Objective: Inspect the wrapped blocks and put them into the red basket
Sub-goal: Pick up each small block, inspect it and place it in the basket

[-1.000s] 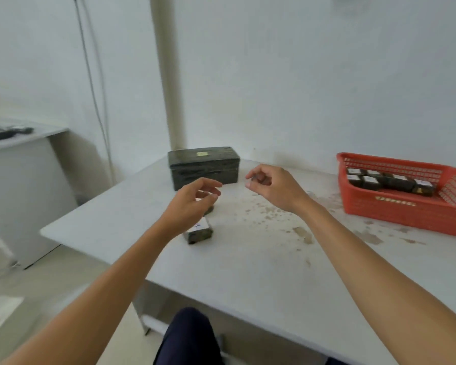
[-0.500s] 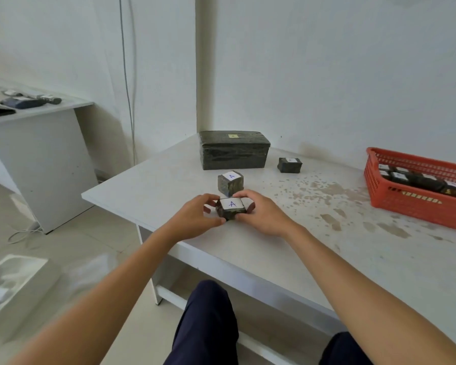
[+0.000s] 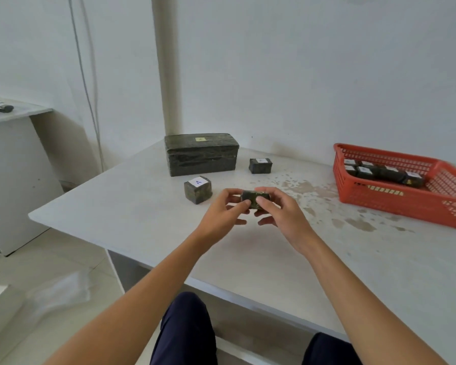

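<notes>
You are holding one small wrapped block [image 3: 253, 198] between both hands above the white table [image 3: 148, 206]. Your left hand [image 3: 221, 214] is pinching its left end with thumb and fingertips closed on it, and your right hand [image 3: 279, 212] is gripping the right end the same way, thumb on the near face, the lower fingers curled loosely beneath. The block is showing a dark side toward you; its label is not showing.

A second block with a white label marked in blue [image 3: 198, 189] is sitting on the table at ten o'clock from your hands, just beside them. A third block [image 3: 260, 165] is lying at twelve o'clock, farther back, near the long dark wrapped box [image 3: 202, 154] at eleven o'clock. The red basket [image 3: 395, 204] is standing at two o'clock, well apart, with several labelled blocks [image 3: 385, 172] lying inside it.
</notes>
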